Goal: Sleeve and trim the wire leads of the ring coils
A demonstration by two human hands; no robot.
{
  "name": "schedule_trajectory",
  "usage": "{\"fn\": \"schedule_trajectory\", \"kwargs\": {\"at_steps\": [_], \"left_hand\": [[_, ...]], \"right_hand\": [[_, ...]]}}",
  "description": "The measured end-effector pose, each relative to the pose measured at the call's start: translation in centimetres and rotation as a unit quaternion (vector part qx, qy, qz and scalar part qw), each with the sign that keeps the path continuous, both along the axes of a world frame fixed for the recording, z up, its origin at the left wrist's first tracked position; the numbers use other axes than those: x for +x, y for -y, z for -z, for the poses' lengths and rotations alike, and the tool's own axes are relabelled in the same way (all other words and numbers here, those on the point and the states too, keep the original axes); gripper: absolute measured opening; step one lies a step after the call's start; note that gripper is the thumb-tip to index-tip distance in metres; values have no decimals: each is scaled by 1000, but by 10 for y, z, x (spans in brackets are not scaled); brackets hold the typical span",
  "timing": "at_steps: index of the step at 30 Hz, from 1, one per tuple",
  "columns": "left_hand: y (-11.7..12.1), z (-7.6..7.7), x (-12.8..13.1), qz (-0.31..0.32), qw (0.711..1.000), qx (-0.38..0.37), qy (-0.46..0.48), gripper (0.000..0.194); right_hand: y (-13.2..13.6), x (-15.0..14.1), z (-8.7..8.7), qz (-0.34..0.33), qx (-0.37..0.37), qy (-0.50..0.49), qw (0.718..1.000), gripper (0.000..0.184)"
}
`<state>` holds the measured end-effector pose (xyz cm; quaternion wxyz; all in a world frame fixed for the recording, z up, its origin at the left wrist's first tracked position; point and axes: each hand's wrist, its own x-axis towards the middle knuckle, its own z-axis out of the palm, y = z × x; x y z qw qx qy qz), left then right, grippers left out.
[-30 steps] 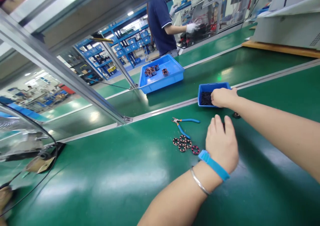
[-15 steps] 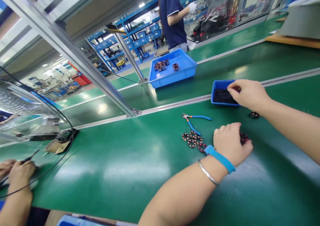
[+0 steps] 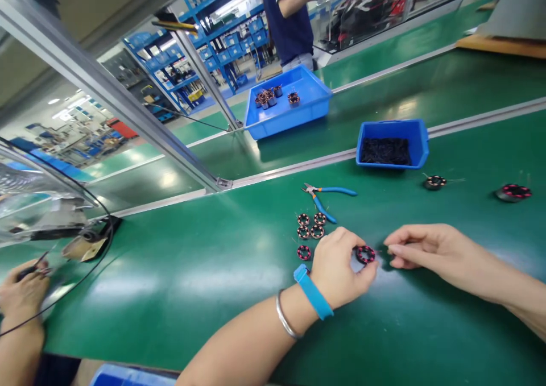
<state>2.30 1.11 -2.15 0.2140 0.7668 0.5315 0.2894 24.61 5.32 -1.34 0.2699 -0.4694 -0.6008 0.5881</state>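
Observation:
My left hand [image 3: 339,269], with a blue wristband and a silver bangle, grips a wound motor stator [image 3: 365,254] with pink and black on its ring face. Thin wire leads point from it toward my right hand [image 3: 433,252], whose fingertips are pinched together just to the right. Whatever they hold is too small to make out. Left of my hands, several copper-wound stators [image 3: 317,231] lie in a cluster, with a pink-marked stator [image 3: 303,253] below. Beyond my hands stands a blue bin [image 3: 420,147] of small black pieces [image 3: 385,151].
Blue-handled cutters [image 3: 327,207] lie behind the cluster. Right of the bin sit a copper stator [image 3: 435,182] and a pink-marked one [image 3: 514,192]. A large blue tray [image 3: 294,119] holds more stators. A co-worker's hands [image 3: 25,286] work at far left; another person [image 3: 290,22] stands behind.
My right hand has come from the black pieces in the bin down beside the stator in my left hand. The view has shifted, showing another stator at far right.

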Motion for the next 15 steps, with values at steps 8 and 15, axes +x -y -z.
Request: {"fn": "schedule_trajectory", "kwargs": {"at_steps": [8,15], "left_hand": [[-4,-4,2,-16,999,-11,31,23],[-4,-3,1,-9,1000,-9,25,20]], "right_hand": [[0,-2,2,-7,54,12,998,72],[3,-5,2,-12,90,15,996,70]]}}
